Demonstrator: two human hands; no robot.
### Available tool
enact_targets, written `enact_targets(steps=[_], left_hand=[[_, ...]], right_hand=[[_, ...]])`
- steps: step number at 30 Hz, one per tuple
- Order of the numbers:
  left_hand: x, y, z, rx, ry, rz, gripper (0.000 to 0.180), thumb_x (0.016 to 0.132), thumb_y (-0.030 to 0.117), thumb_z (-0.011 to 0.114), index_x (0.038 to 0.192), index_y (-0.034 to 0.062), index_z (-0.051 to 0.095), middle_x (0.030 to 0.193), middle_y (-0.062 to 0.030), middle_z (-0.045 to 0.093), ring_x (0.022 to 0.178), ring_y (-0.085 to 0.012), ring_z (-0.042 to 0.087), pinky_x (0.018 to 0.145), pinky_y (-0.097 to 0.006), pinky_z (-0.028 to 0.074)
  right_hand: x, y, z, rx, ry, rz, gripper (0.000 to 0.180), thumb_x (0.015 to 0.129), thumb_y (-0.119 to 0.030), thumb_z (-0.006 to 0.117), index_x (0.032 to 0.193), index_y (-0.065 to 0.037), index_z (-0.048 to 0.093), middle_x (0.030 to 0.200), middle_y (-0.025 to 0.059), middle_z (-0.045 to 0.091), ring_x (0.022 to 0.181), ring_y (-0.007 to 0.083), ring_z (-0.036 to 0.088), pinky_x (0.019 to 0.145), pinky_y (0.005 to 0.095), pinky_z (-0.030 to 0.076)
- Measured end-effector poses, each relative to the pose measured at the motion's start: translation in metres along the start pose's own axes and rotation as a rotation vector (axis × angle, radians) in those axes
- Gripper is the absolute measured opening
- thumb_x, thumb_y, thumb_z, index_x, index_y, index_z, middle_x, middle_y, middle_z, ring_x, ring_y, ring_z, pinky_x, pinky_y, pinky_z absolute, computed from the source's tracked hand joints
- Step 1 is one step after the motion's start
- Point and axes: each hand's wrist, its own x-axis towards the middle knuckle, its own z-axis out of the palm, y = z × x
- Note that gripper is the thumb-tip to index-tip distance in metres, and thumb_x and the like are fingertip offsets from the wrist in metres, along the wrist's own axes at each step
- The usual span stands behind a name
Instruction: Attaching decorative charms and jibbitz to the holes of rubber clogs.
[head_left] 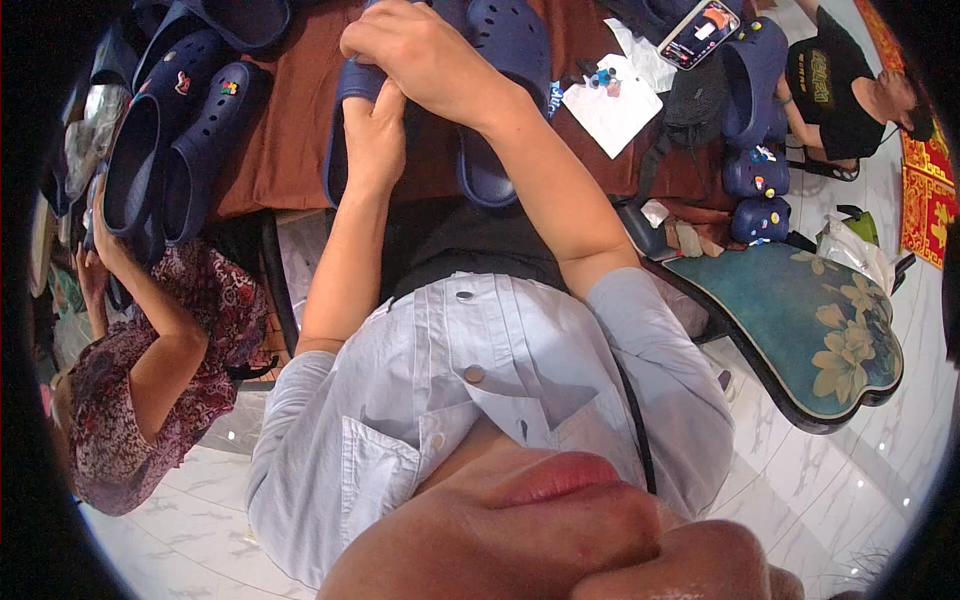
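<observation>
My left hand (372, 135) grips a dark blue clog (342, 150) from below, at the front edge of a table under a brown cloth (290, 130). My right hand (425, 55) is closed over the top of the same clog, fingers curled at its upper end. A second dark blue clog (500, 110) lies just right of my right forearm on the cloth. My light blue shirt fills the middle of the view.
Several dark blue clogs with small charms (185, 130) lie at the table's left. A seated person in a patterned dress (150, 350) is at my left. White paper with small charms (612, 100), a phone (698, 32), a teal flowered chair (800, 320) and another person (840, 85) are at right.
</observation>
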Motion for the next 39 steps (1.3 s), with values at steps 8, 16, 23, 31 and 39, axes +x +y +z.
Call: enact_targets(steps=[8,16,23,31,39], left_hand=[[-0.008,0.009,0.013,-0.087,0.053,0.015,0.034,0.098,0.010,0.056,0.128,-0.0080,0.051,0.124,-0.0112,0.059,0.114,-0.0185,0.057,0.096,-0.033,0.046],[-0.013,0.018,0.017,0.047,0.038,0.044,0.033,0.099,0.010,0.056,0.125,-0.0086,0.054,0.125,-0.0115,0.059,0.115,-0.0187,0.057,0.097,-0.033,0.045],[-0.010,0.014,0.009,0.107,0.061,0.055,0.028,0.095,0.009,0.061,0.118,-0.0073,0.060,0.111,-0.0088,0.066,0.102,-0.0174,0.063,0.091,-0.032,0.049],[-0.012,0.016,0.001,-0.323,0.244,-0.102,0.025,0.084,-0.002,0.071,0.107,-0.0036,0.063,0.102,-0.0065,0.066,0.090,-0.0139,0.064,0.084,-0.028,0.051],[0.010,0.002,-0.035,-0.546,0.226,-0.200,0.024,0.091,0.010,0.064,0.110,-0.0030,0.064,0.110,-0.0107,0.068,0.101,-0.0210,0.066,0.092,-0.036,0.052]], right_hand=[[0.011,-0.012,-0.018,0.171,0.041,0.048,0.009,0.084,-0.004,0.055,0.093,-0.002,0.057,0.094,0.0148,0.055,0.095,0.0344,0.051,0.088,0.0411,0.044],[0.009,-0.013,-0.018,0.172,0.074,0.117,0.008,0.083,-0.004,0.056,0.091,-0.002,0.058,0.094,0.0147,0.056,0.095,0.0336,0.052,0.087,0.0410,0.045],[-0.005,-0.003,-0.006,-0.003,0.105,0.023,0.022,0.080,-0.011,0.063,0.101,-0.007,0.066,0.107,0.0105,0.067,0.106,0.0304,0.061,0.093,0.0404,0.051],[0.007,-0.009,-0.022,0.262,0.082,0.058,0.009,0.083,-0.004,0.056,0.091,-0.001,0.058,0.091,0.0157,0.056,0.094,0.0348,0.053,0.086,0.0415,0.045],[-0.010,-0.012,0.002,0.382,0.168,0.032,0.010,0.078,-0.005,0.071,0.087,-0.007,0.068,0.089,0.0081,0.064,0.090,0.0297,0.062,0.082,0.0389,0.051]])
